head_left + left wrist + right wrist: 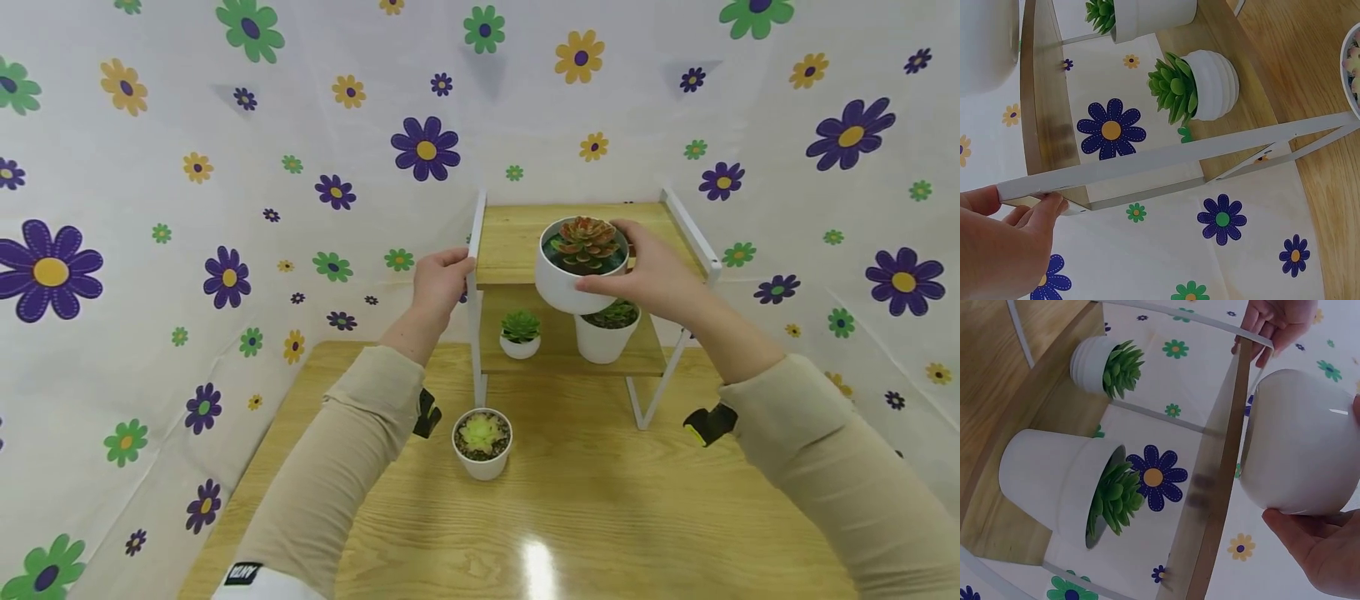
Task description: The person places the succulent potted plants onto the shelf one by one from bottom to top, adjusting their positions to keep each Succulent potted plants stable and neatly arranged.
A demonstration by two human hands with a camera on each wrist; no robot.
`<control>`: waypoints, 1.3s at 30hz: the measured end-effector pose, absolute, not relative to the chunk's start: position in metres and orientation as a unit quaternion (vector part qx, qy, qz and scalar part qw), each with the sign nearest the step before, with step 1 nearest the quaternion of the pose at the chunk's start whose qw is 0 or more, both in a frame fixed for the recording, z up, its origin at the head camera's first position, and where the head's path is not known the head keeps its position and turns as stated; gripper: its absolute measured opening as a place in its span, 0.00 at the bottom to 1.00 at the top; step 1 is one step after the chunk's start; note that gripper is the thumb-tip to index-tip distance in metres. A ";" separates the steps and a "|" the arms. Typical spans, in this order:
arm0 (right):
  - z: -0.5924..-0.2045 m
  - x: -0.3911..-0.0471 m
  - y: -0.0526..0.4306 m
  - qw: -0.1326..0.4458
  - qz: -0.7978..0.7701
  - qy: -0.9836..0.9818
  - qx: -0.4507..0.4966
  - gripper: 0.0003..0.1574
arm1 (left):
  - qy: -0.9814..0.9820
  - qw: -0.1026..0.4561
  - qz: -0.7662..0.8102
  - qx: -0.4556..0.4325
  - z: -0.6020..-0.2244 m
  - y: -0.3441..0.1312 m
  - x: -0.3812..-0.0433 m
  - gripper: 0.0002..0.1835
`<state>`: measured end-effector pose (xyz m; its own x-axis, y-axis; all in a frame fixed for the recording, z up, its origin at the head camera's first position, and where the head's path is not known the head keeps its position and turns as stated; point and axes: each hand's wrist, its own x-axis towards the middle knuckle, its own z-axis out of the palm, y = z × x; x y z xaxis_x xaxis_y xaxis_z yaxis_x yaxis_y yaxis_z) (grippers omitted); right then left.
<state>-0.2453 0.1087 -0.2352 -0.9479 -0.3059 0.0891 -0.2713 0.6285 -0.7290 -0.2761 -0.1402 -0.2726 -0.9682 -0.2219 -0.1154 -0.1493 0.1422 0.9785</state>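
Observation:
My right hand (663, 275) holds a round white pot (566, 287) with a reddish-brown succulent (587, 242), thumb on its near side and fingers round the far side. The pot overlaps the front edge of the top board of a two-tier shelf (513, 242) in the head view. At the shelf's left side, my left hand (438, 287) grips the upper front corner of the white metal frame (1116, 164), thumb and fingers on either side of it. On the lower board stand a small ribbed white pot (1213, 84) with a green succulent and a larger white pot (1054, 481) with green leaves.
A white pot with a yellow-green succulent (482, 437) stands on the wooden table (600, 517), in front of the shelf's left leg. Behind the shelf and along both sides hangs a white cloth (300, 208) printed with flowers.

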 end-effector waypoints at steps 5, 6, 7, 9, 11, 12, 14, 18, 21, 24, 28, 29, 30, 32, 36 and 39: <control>-0.236 -0.253 0.106 0.024 -0.399 0.904 -0.150 0.58 | -0.757 0.033 -0.641 0.121 -0.275 -0.139 -0.278 0.19; -0.236 -0.255 0.106 0.024 -0.399 0.905 -0.149 0.57 | -0.757 0.034 -0.641 0.121 -0.275 -0.139 -0.278 0.19; -0.236 -0.256 0.106 0.026 -0.400 0.904 -0.147 0.57 | -0.758 0.034 -0.640 0.121 -0.275 -0.139 -0.278 0.19; -0.236 -0.258 0.105 0.027 -0.399 0.905 -0.144 0.57 | -0.759 0.035 -0.639 0.120 -0.275 -0.138 -0.278 0.19; -0.236 -0.260 0.105 0.028 -0.399 0.905 -0.142 0.57 | -0.759 0.037 -0.639 0.119 -0.275 -0.138 -0.277 0.19; -0.236 -0.260 0.104 0.028 -0.399 0.906 -0.141 0.57 | -0.760 0.037 -0.638 0.119 -0.275 -0.138 -0.277 0.19; -0.236 -0.262 0.104 0.030 -0.400 0.906 -0.137 0.57 | -0.761 0.037 -0.637 0.120 -0.275 -0.138 -0.277 0.19; -0.237 -0.265 0.102 0.033 -0.406 0.904 -0.128 0.58 | -0.760 0.036 -0.637 0.123 -0.277 -0.139 -0.278 0.19; -0.238 -0.267 0.101 0.030 -0.411 0.903 -0.126 0.58 | -0.761 0.038 -0.635 0.123 -0.278 -0.140 -0.278 0.19; -0.239 -0.270 0.099 0.028 -0.416 0.900 -0.125 0.58 | -0.762 0.041 -0.634 0.121 -0.278 -0.140 -0.279 0.19; -0.240 -0.274 0.097 0.030 -0.422 0.898 -0.122 0.58 | -0.762 0.040 -0.635 0.119 -0.277 -0.141 -0.278 0.19; -0.240 -0.275 0.096 0.031 -0.424 0.897 -0.122 0.59 | -0.762 0.039 -0.635 0.119 -0.277 -0.141 -0.278 0.19; -0.240 -0.276 0.095 0.030 -0.423 0.897 -0.121 0.59 | -0.762 0.038 -0.635 0.120 -0.277 -0.141 -0.278 0.19; -0.241 -0.278 0.093 0.029 -0.424 0.897 -0.119 0.59 | -0.762 0.035 -0.636 0.120 -0.276 -0.141 -0.277 0.19; -0.242 -0.282 0.090 0.022 -0.423 0.899 -0.114 0.59 | -0.761 0.032 -0.639 0.110 -0.276 -0.142 -0.278 0.19; -0.243 -0.285 0.087 0.019 -0.423 0.899 -0.113 0.59 | -0.759 0.029 -0.643 0.100 -0.276 -0.144 -0.278 0.20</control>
<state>-0.2854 0.0870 -0.2428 -0.9740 -0.2181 0.0619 -0.1867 0.6167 -0.7648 -0.2784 -0.1436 -0.2756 -0.9784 -0.1886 -0.0845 -0.1143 0.1532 0.9816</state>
